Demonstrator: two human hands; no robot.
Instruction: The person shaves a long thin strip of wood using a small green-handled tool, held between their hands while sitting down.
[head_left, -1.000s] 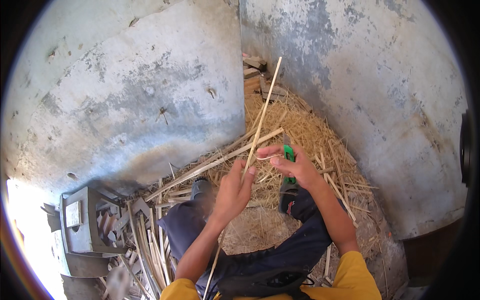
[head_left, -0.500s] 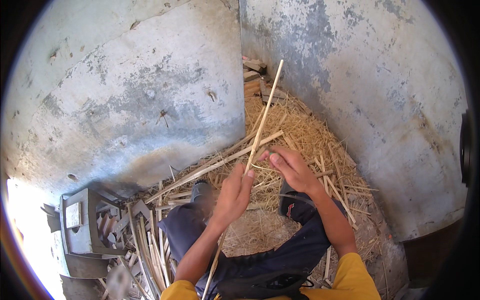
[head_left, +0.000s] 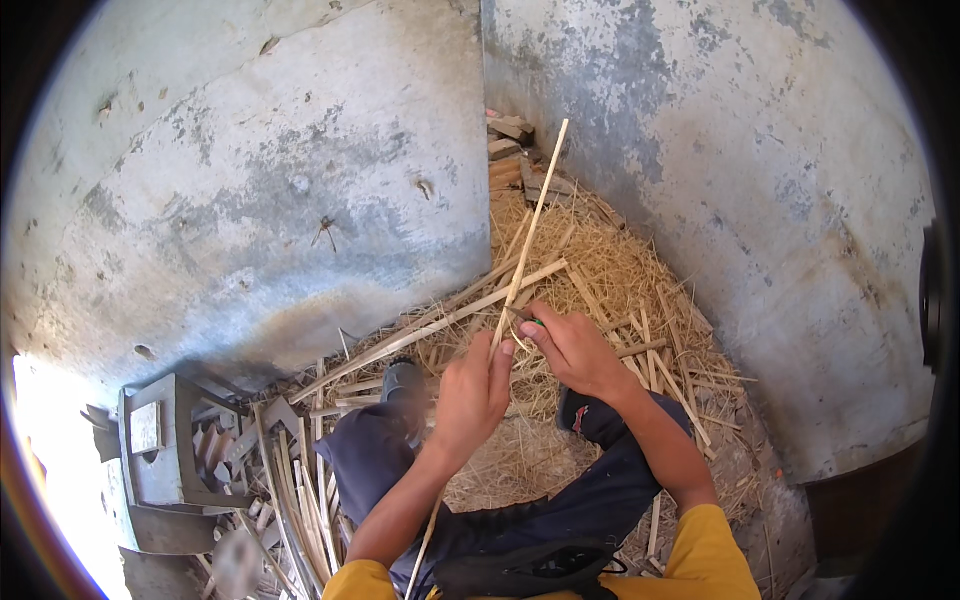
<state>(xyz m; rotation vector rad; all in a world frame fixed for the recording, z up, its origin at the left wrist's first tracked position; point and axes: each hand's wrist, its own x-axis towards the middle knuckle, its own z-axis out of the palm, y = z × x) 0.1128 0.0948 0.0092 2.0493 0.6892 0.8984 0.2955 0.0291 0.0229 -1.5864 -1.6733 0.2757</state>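
A long, pale bamboo strip slants up and away from me, its lower end running down past my lap. My left hand is closed around its middle. Just to the right, my right hand grips a small knife with a bit of green showing at its handle. The dark blade meets the strip a little above my left thumb. A thin curled shaving hangs by the blade. Most of the knife's handle is hidden inside my fingers.
Shavings heap up between two worn walls. Loose strips lie across them. On the left stand a grey stool-like frame and more upright strips. My shoes rest among the scraps.
My right hand has come left and slightly down, bringing the knife blade against the strip. My left hand has shifted slightly to the right.
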